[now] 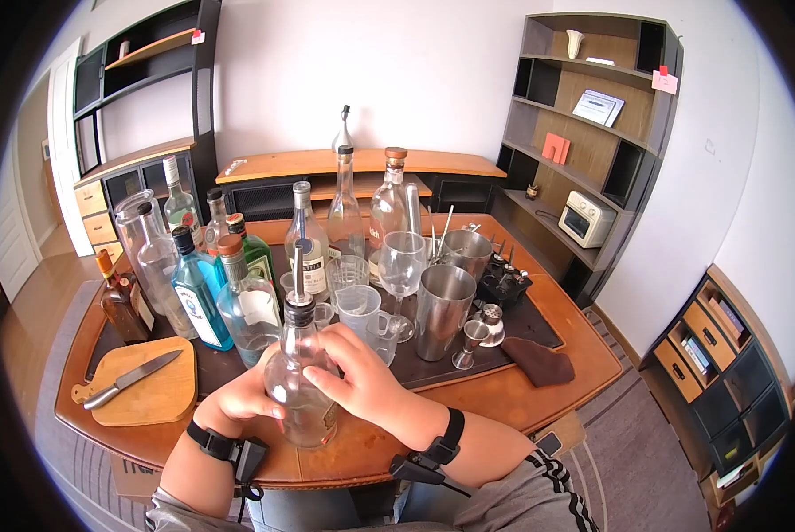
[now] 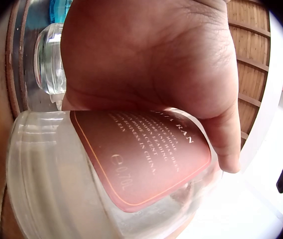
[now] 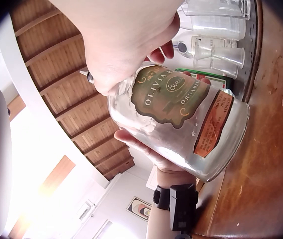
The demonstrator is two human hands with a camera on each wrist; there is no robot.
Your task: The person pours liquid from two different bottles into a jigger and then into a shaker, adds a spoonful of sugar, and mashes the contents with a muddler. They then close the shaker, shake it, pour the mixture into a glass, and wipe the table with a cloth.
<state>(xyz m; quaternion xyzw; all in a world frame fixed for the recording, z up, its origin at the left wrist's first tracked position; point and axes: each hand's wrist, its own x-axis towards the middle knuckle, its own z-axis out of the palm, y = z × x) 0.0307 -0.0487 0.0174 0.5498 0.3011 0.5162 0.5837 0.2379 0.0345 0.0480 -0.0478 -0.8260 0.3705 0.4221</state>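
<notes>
Left hand [image 1: 245, 395] and right hand [image 1: 359, 376] holding bottle [image 1: 305, 420], knife [image 1: 135, 379] on board [image 1: 168, 395]

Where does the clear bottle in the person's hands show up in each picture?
Head: the bottle is low, left of centre.
Left wrist: the bottle fills much of the lower left.
Right wrist: the bottle slants through the middle, towards the right.
Shared landmark: the left hand, on the bottle in all three.

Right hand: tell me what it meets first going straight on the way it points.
The right hand would meet the clear bottle with the pourer, which its fingers grip. Past that, probably the brown-capped bottle, though depth is unclear.
</notes>
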